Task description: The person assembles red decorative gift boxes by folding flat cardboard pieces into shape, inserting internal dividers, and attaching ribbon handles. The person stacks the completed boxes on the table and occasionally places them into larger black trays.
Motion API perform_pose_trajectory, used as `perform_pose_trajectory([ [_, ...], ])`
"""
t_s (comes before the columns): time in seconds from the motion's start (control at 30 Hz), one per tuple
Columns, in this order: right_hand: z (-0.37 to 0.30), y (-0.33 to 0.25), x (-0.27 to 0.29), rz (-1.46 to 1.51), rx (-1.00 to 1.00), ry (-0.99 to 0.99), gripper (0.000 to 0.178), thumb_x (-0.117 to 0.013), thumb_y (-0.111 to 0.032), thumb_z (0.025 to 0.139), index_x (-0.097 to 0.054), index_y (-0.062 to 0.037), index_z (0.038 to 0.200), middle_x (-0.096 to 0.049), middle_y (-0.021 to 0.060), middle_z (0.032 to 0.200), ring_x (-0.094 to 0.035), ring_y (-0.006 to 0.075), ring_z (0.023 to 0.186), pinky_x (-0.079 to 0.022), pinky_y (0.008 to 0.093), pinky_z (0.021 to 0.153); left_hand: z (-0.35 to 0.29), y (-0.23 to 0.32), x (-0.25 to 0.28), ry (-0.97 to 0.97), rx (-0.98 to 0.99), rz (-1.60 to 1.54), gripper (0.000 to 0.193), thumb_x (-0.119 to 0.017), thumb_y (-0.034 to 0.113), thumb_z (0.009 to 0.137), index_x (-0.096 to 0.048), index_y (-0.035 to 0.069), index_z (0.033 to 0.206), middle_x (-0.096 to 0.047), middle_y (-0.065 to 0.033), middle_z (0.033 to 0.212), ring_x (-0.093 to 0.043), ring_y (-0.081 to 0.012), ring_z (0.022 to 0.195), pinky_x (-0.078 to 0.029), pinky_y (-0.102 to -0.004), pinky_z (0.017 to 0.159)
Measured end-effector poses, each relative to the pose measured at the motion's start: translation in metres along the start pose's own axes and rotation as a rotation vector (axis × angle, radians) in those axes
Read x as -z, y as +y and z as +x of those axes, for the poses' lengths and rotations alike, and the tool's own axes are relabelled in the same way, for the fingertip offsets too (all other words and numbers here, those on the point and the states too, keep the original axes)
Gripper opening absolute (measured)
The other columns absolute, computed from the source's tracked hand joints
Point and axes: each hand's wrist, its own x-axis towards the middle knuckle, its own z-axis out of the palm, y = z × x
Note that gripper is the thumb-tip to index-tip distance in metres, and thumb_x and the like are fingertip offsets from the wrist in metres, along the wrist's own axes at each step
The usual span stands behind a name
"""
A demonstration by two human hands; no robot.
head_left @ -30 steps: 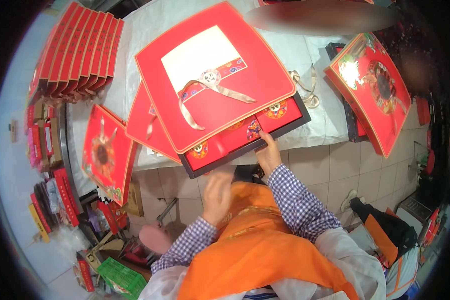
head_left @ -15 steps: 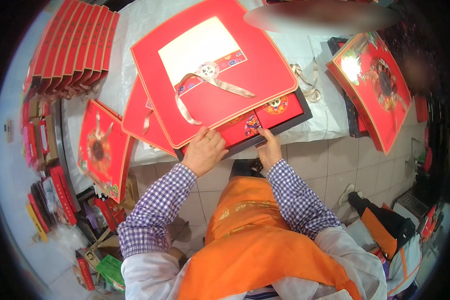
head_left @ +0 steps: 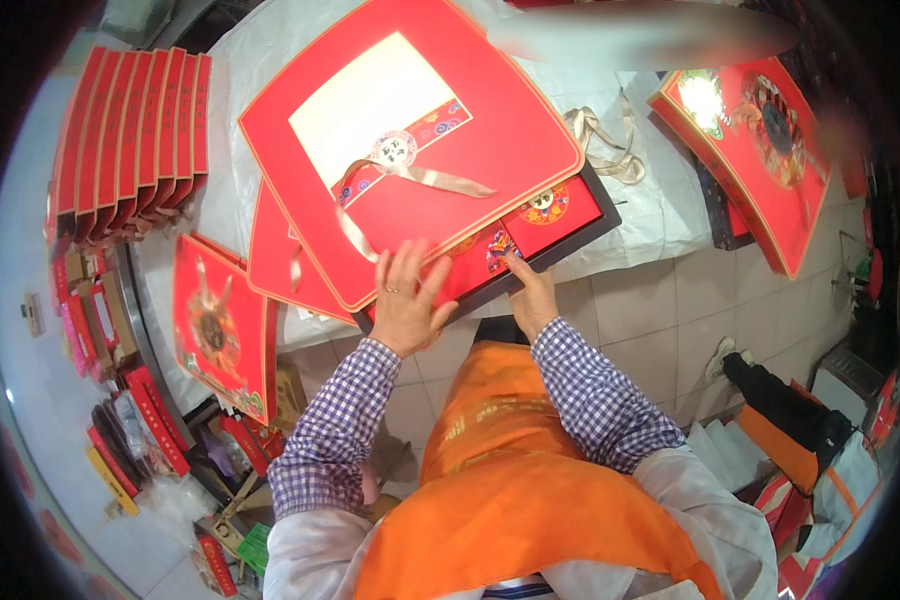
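In front of me a black-walled gift box [head_left: 602, 213] lies at a slant, with red inner boxes [head_left: 555, 212] showing along its near right side. A large red lid panel [head_left: 515, 130] with a gold edge and a beige ribbon [head_left: 440, 180] lies over most of it. My left hand [head_left: 406, 300] is open, fingers spread over the lid's near corner and partly smeared by motion. At the box's near edge my right hand [head_left: 534, 300] grips the black wall, its thumb on top and its other fingers hidden underneath.
A row of red boxes [head_left: 135, 135] stands at the far left. Another red lid [head_left: 220, 325] leans over the table's left edge. At the right, a decorated red lid [head_left: 760, 150] lies tilted on a dark box. Loose ribbon [head_left: 610, 150] rests on the white table cover [head_left: 660, 215].
My left hand has lifted and spread its fingers at the lid's near corner. My right hand stays on the box's near edge. The whole view has shifted slightly.
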Motion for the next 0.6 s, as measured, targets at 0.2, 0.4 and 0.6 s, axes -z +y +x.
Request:
perform_pose_trajectory([
  [0.2, 0.001, -0.027, 0.063, -0.112, 0.011, 0.037, 0.042, -0.066, -0.003, 0.085, -0.053, 0.0010, 0.125, -0.063, 0.0129, 0.118, -0.063, 0.0231, 0.107, -0.049, 0.0389, 0.097, 0.040, -0.048, 0.033, 0.110, 0.209, 0.094, 0.080, -0.074, 0.024, 0.081, -0.034, 0.007, 0.148, -0.022, -0.0218, 0.157, -0.022, -0.0400, 0.146, -0.021, -0.0536, 0.118],
  [0.4, -0.009, -0.100, 0.135, -0.079, 0.103, 0.238, 0.041, -0.067, -0.020, 0.090, -0.056, 0.0012, 0.124, -0.066, 0.0139, 0.120, -0.067, 0.0233, 0.104, -0.059, 0.0364, 0.088, 0.118, -0.226, 0.067, 0.324, 0.433, 0.246, 0.076, -0.066, 0.040, 0.090, -0.034, 0.004, 0.148, -0.033, -0.0217, 0.153, -0.029, -0.0376, 0.143, -0.025, -0.0527, 0.114],
  [0.6, -0.002, -0.110, 0.145, -0.033, 0.063, 0.214, 0.045, -0.069, -0.018, 0.090, -0.053, 0.0046, 0.126, -0.066, 0.0168, 0.116, -0.070, 0.0219, 0.097, -0.062, 0.0342, 0.081, 0.170, -0.336, 0.091, -0.443, 0.815, -0.325, 0.072, -0.064, 0.052, 0.090, -0.050, 0.000, 0.138, -0.057, -0.0200, 0.134, -0.054, -0.0267, 0.125, -0.043, -0.0356, 0.103],
])
